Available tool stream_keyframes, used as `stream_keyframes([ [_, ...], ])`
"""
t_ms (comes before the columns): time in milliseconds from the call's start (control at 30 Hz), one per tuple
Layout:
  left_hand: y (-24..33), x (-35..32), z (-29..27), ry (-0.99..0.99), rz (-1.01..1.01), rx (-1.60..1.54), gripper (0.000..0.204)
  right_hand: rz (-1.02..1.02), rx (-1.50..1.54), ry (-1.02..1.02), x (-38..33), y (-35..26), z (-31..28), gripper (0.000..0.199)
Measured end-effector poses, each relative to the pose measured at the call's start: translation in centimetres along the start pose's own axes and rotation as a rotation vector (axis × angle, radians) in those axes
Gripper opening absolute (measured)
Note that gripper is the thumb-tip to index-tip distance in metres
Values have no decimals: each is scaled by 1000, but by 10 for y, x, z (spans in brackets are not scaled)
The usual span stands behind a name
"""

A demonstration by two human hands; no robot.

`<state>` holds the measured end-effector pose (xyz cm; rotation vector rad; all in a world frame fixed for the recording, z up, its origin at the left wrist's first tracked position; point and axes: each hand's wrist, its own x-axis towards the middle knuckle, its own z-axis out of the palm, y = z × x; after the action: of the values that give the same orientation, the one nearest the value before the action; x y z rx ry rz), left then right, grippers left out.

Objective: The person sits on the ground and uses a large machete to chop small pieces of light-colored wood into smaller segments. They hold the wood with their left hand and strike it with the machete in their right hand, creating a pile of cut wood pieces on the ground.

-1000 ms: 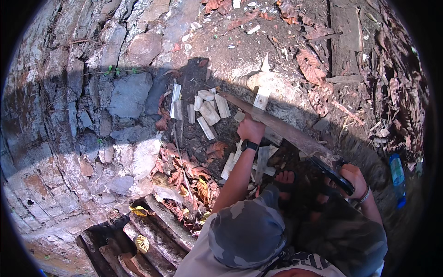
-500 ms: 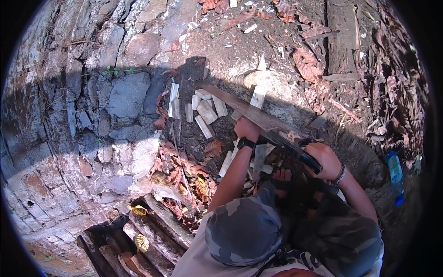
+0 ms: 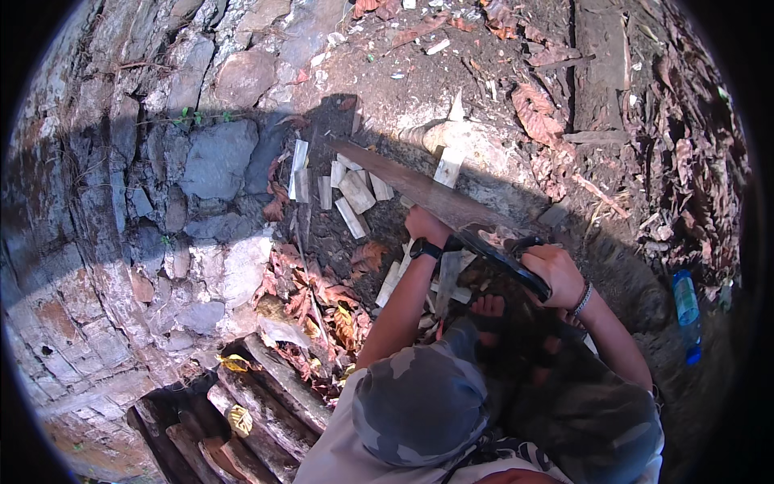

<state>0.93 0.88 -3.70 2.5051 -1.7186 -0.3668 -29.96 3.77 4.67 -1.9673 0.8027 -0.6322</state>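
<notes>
The black handle point(image 3: 516, 274) of the saw point(image 3: 451, 203) is wrapped by the right grip point(image 3: 556, 273), the sound place for hold. Beside the blade point(image 3: 403, 177), the left grip point(image 3: 427, 226) is partly hidden; whether wood is clasped cannot be made out. The blade, probably thin and springy, is laid across a pale wooden strip point(image 3: 448, 168), likely light and stiff.
</notes>
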Motion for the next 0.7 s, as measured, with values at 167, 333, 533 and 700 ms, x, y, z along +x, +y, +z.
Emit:
stream_keyframes([
  [167, 15, 5, -8, 2, -107, -12, 36, 125, 30, -21, -44, -13, -32, 22],
  [333, 26, 5, -23, -8, -207, -41, 40, 158, 6, 9, -161, -8, -56, 27],
  [533, 5, 5, -2, -31, -27, -14, 38, 42, 1, -9, -28, 2, -19, 26],
  [700, 2, -4, 9, -58, -41, 4, 34, 57, 100, -39, 4, -10, -7, 22],
])
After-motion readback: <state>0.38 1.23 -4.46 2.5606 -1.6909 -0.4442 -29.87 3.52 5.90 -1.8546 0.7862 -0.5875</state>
